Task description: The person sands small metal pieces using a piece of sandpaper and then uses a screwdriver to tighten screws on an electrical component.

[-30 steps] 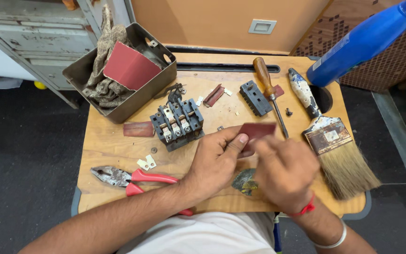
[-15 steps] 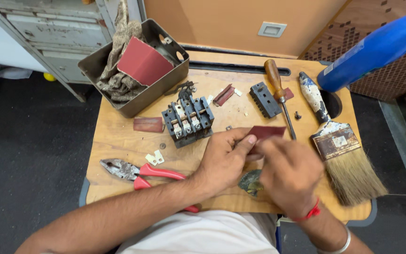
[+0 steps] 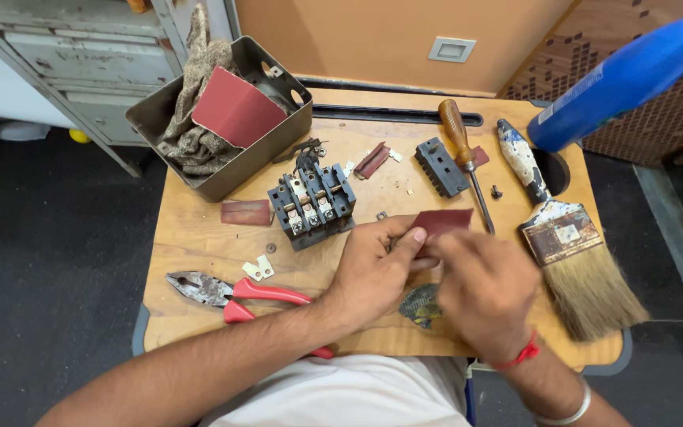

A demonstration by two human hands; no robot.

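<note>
Near the desk's (image 3: 199, 237) front edge, the left hand (image 3: 373, 269) pinches a dark red sandpaper strip (image 3: 444, 221) by its near end. Whatever the right hand (image 3: 484, 292) grips is hidden. The strip looks light and floppy, best held at its edges.

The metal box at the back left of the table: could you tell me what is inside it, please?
Inside the metal box lie a crumpled grey rag and a dark red sheet leaning on it. Whatever lies beneath them is covered.
</note>
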